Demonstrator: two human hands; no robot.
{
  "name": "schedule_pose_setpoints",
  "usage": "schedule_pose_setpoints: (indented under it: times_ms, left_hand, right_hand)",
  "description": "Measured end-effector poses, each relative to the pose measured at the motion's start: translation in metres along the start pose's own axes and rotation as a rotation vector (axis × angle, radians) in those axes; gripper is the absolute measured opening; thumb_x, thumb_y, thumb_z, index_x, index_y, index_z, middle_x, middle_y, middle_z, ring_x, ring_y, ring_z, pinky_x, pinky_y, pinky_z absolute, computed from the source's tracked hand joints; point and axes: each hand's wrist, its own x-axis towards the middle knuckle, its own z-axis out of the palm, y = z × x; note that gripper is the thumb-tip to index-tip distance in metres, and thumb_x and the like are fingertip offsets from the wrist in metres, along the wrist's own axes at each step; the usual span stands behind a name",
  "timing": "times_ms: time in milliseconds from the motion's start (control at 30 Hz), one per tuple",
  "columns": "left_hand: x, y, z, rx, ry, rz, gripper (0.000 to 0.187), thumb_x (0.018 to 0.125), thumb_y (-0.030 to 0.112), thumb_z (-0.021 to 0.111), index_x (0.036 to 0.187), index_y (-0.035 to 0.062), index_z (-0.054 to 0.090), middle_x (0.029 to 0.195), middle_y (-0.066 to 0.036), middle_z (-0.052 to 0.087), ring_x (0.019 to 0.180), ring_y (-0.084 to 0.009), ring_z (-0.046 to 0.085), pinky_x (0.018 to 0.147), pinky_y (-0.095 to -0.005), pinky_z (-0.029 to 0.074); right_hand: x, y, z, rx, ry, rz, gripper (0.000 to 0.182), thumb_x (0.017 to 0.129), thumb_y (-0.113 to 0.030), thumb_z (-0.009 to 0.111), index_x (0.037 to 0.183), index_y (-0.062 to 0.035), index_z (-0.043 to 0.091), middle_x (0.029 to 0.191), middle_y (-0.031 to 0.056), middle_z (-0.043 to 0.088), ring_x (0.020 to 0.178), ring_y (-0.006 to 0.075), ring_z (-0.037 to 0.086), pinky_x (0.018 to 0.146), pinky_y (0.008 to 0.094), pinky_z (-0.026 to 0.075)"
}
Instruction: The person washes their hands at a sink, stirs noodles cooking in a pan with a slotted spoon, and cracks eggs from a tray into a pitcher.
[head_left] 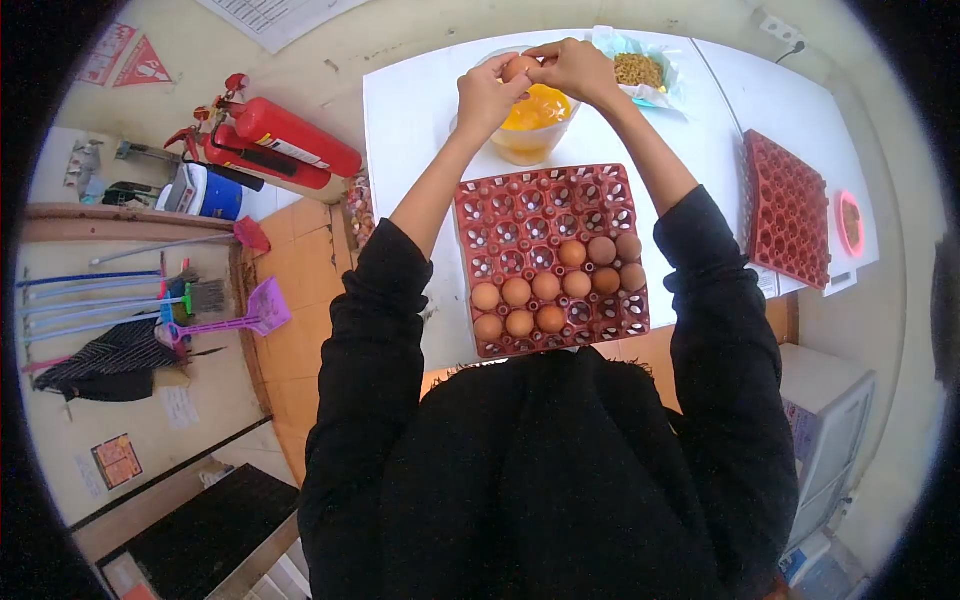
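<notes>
Both my hands hold one brown egg (519,68) above a clear plastic tub (530,140) that contains yellow yolks. My left hand (487,95) grips the egg from the left side. My right hand (572,68) grips it from the right, thumbs at the shell. Below the tub lies a red egg tray (520,205) on the white table (410,120); its near rows hold several brown eggs (546,287), its far rows are bare.
A bag of broken shells (640,70) sits at the far right of the tub. A stack of red trays (785,205) lies to the right. Red fire extinguishers (285,140), brooms and a purple dustpan (262,310) are on the floor at left.
</notes>
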Motion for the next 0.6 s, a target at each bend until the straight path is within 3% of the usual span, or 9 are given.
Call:
schedule_pose_setpoints:
  times_ms: [200,267,300,333,367,400,500,567,600]
  left_hand:
    - [0.003,-0.011,-0.002,0.204,0.065,0.106,0.038,0.066,0.014,0.059,0.101,0.0003,0.057,0.084,-0.016,0.061,0.069,-0.0194,0.062,0.065,-0.0275,0.049]
    - [0.005,-0.010,-0.007,0.276,0.064,0.156,0.037,0.066,0.014,0.058,0.100,0.0018,0.057,0.085,-0.015,0.061,0.073,-0.0206,0.061,0.067,-0.0283,0.049]
    - [0.007,-0.009,-0.011,0.363,0.030,0.283,0.037,0.067,0.012,0.059,0.103,0.0049,0.056,0.088,-0.013,0.060,0.075,-0.0201,0.061,0.067,-0.0281,0.048]
    - [0.008,-0.006,-0.015,0.450,-0.002,0.409,0.037,0.069,0.010,0.059,0.106,0.0079,0.055,0.090,-0.010,0.059,0.076,-0.0196,0.060,0.067,-0.0279,0.047]
    - [0.008,-0.002,-0.019,0.450,0.000,0.406,0.037,0.069,0.010,0.059,0.106,0.0079,0.055,0.090,-0.010,0.059,0.076,-0.0196,0.060,0.067,-0.0279,0.047]
    - [0.007,0.001,-0.022,0.509,-0.017,0.455,0.038,0.069,0.011,0.059,0.107,0.0094,0.054,0.091,-0.010,0.057,0.077,-0.0207,0.058,0.070,-0.0286,0.046]
    - [0.000,0.025,-0.032,0.625,-0.051,0.496,0.039,0.070,0.013,0.061,0.109,0.0108,0.053,0.093,-0.010,0.055,0.079,-0.0225,0.056,0.073,-0.0300,0.045]
    - [-0.004,0.036,-0.045,0.689,-0.064,0.475,0.040,0.071,0.014,0.062,0.110,0.0106,0.052,0.094,-0.011,0.055,0.080,-0.0232,0.055,0.073,-0.0306,0.044]
    - [-0.006,0.039,-0.057,0.657,-0.051,0.497,0.040,0.070,0.016,0.062,0.109,0.0111,0.053,0.093,-0.011,0.055,0.080,-0.0233,0.055,0.072,-0.0309,0.044]
  right_hand:
    - [-0.002,0.004,0.003,-0.121,0.096,-0.064,0.033,0.064,-0.045,0.057,0.090,-0.0265,0.065,0.072,0.0055,0.063,0.068,0.0246,0.061,0.060,0.0350,0.049]
    - [-0.007,0.005,-0.002,-0.182,0.137,-0.234,0.028,0.068,-0.038,0.056,0.091,-0.0254,0.064,0.074,0.0032,0.063,0.068,0.0234,0.061,0.059,0.0351,0.049]
    - [-0.007,0.007,-0.002,-0.182,0.136,-0.235,0.028,0.068,-0.038,0.056,0.091,-0.0254,0.064,0.074,0.0032,0.063,0.068,0.0234,0.061,0.059,0.0351,0.049]
    - [-0.008,0.010,-0.002,-0.328,0.260,-0.369,0.027,0.070,-0.035,0.056,0.093,-0.0250,0.063,0.075,0.0020,0.063,0.069,0.0223,0.061,0.059,0.0350,0.049]
    - [-0.008,0.011,-0.001,-0.473,0.384,-0.505,0.026,0.071,-0.033,0.056,0.095,-0.0246,0.062,0.077,0.0008,0.063,0.069,0.0212,0.061,0.059,0.0349,0.049]
    - [-0.009,0.013,-0.001,-0.472,0.382,-0.508,0.026,0.071,-0.033,0.056,0.095,-0.0246,0.062,0.077,0.0008,0.063,0.069,0.0212,0.061,0.059,0.0349,0.049]
    - [-0.010,0.003,-0.003,-0.243,0.370,-0.448,0.030,0.071,-0.033,0.058,0.097,-0.0188,0.060,0.079,0.0014,0.063,0.068,0.0197,0.060,0.058,0.0335,0.049]
    - [-0.003,-0.012,0.002,0.319,0.289,-0.263,0.036,0.072,-0.036,0.059,0.097,-0.0101,0.059,0.075,0.0036,0.063,0.063,0.0169,0.059,0.056,0.0280,0.048]
    - [-0.001,-0.020,0.004,0.331,0.279,-0.274,0.036,0.072,-0.036,0.059,0.097,-0.0101,0.059,0.075,0.0036,0.063,0.063,0.0169,0.059,0.056,0.0280,0.048]
